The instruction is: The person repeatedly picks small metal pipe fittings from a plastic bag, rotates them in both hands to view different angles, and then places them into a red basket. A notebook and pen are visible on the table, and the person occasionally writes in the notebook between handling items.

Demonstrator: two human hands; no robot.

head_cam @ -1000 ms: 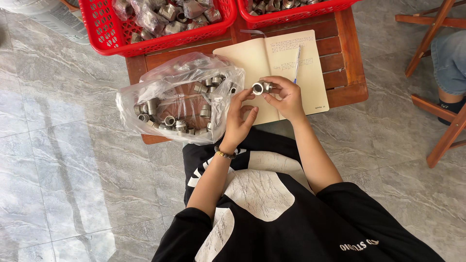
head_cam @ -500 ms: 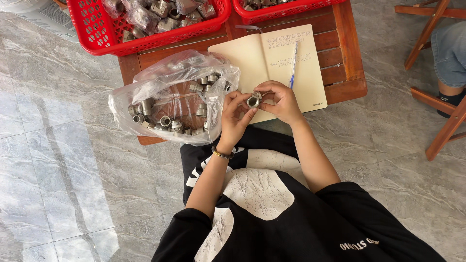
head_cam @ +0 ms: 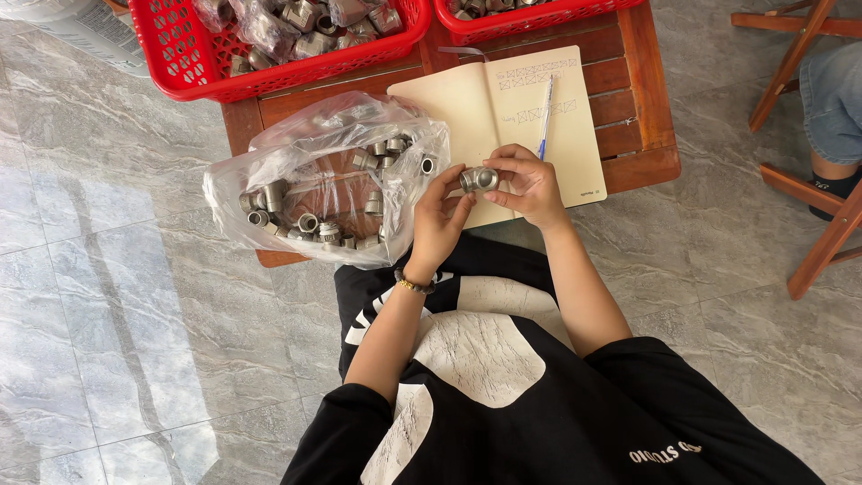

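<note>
Red plastic baskets [head_cam: 193, 63] cut off above; clear plastic bag [head_cam: 269, 171] full of fittings; both hands' grip [head_cam: 438, 220] [head_cam: 530, 184] clenched on small grey metal pipe fitting [head_cam: 479, 179].

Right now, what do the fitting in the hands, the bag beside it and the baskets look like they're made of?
Fitting: likely steel or iron, dull grey metallic sheen.
Bag: thin clear plastic film, crinkled, glossy, contents visible through it.
Baskets: moulded red plastic, uniform colour, lattice walls.

- Both red baskets [head_cam: 269, 63] are cut off by the top edge
- The seated person [head_cam: 831, 117] at right shows only a leg
- Notebook [head_cam: 521, 117] marks are too small to read
- Bag [head_cam: 314, 180] film blurs the fittings inside
</note>
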